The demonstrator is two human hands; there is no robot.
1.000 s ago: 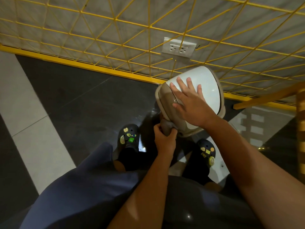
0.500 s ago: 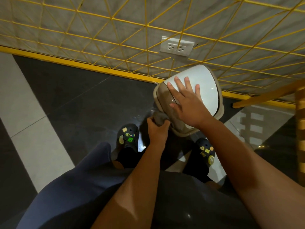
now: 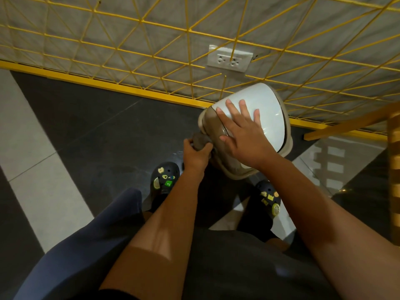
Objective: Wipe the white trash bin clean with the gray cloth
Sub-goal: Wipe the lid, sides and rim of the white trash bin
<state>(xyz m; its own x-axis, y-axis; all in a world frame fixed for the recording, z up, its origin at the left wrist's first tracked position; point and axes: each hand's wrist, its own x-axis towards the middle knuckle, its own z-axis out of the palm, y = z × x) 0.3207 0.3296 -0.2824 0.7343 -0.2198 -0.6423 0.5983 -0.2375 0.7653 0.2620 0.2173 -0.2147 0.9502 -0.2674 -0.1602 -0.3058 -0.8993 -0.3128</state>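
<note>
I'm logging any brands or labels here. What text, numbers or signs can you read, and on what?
None can be read.
Bin: no label or brand shows on its lid or side.
Wall socket: plain plate, no print visible.
Shoes: picture charms only, with no letters readable.
Cloth: no tag seen.

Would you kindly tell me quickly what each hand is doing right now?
Left hand: closed around the gray cloth, pressed to the side of the white trash bin.
Right hand: open, flat on the bin's lid.

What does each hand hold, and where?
Left hand grips the bunched gray cloth; right hand lies flat on the bin's lid, gripping nothing.
</note>
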